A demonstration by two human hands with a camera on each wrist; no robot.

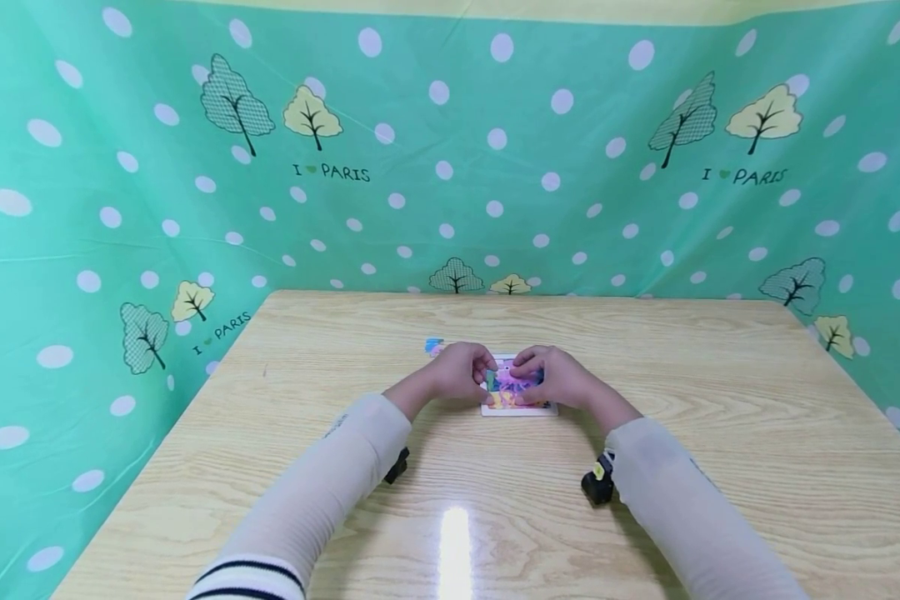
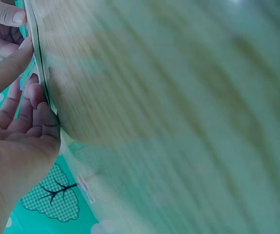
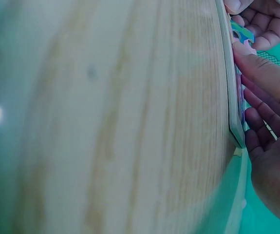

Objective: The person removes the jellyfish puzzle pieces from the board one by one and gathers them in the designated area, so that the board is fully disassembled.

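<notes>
2 hands (image 1: 461, 372) (image 1: 562, 379) at 1 puzzle (image 1: 506, 385)

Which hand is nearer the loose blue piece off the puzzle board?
Left: the left hand is just right of the blue piece; the right hand is farther, at the right side of the puzzle board.

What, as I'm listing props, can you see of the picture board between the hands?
The picture board is a thin rectangle with pale border and a rounded corner. Its bright picture shows pink, purple, yellow and green, partly hidden. It lies on the wood-grained table, with the left hand touching its left side and the right hand its right. Its material is unclear.
</notes>
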